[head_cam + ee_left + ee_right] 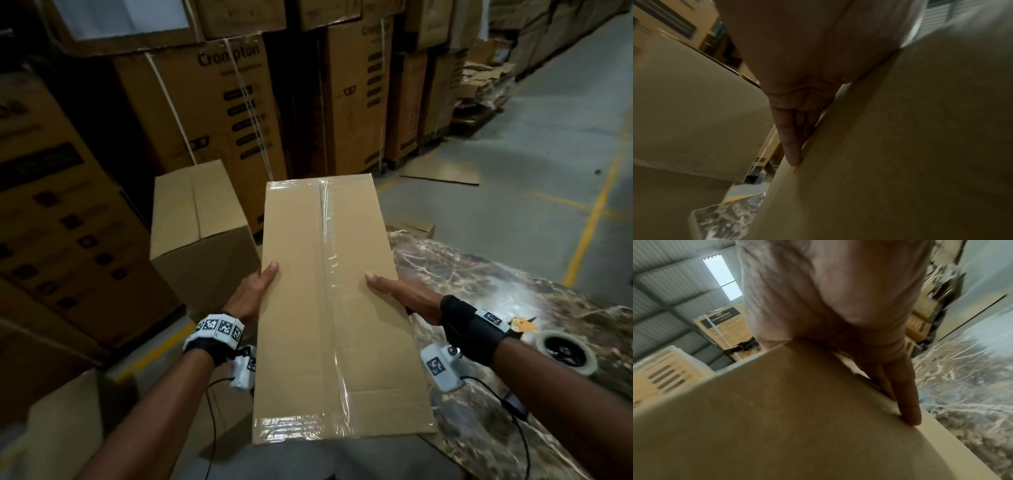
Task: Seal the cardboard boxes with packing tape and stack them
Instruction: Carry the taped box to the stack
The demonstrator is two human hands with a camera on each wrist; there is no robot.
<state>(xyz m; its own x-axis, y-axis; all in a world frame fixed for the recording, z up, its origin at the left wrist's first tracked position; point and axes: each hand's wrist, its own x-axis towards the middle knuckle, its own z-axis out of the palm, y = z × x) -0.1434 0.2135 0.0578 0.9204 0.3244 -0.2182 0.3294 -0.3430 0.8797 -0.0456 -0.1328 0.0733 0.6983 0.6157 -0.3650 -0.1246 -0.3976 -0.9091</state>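
A long cardboard box, sealed with clear tape along its centre seam and both ends, is held up in front of me over the table's left edge. My left hand presses flat against its left side, thumb lying on the top face. My right hand presses its right side the same way. In the left wrist view, straight fingers lie along the box wall. The right wrist view shows straight fingers against the box. A tape roll lies on the table to the right.
A marble-patterned table sits under and right of the box. Another plain box stands to the left, with one more at lower left. Tall printed cartons wall off the back. Flat cardboard lies on the floor.
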